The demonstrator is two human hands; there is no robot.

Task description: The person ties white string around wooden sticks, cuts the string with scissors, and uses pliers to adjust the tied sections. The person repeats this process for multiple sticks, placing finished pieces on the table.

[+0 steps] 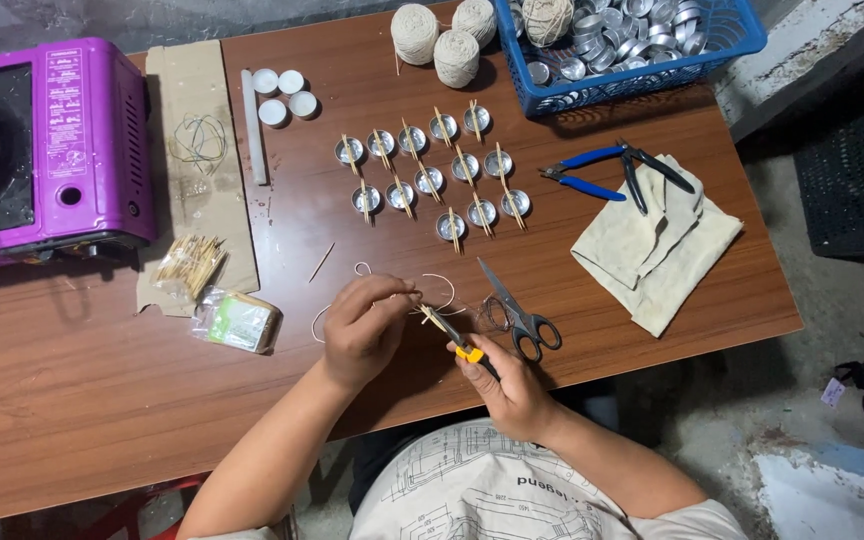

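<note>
From the head camera, looking down on a brown wooden desk, both hands meet near the front edge, just left of a pair of grey-handled scissors, which serve as the landmark here.

The left hand is curled, fingertips pinched together on a thin pale string and what looks like a small wooden stick; how tightly it grips I cannot tell. The string loops loosely on the desk just left of and behind the scissors. It looks feather-light, limp and prone to fraying or slipping, so it is best held by a fingertip pinch close to the working point, as here.

The right hand is closed around a small tool with a yellow-and-black handle, its tip pointing at the stick in the left fingers. The tool looks light and stiff, and it is held pen-fashion low on the handle.

Behind the scissors stand rows of small metal cups, each with sticks laid across the rim; they look thin-walled, light and easily tipped. Right of the scissors lies a folded cream cloth with blue-handled pliers at its far edge. Further behind are balls of twine and a blue basket of empty cups. Far to the left of the scissors are a bundle of sticks, a small plastic packet, cardboard, white tealights and a purple stove.
</note>
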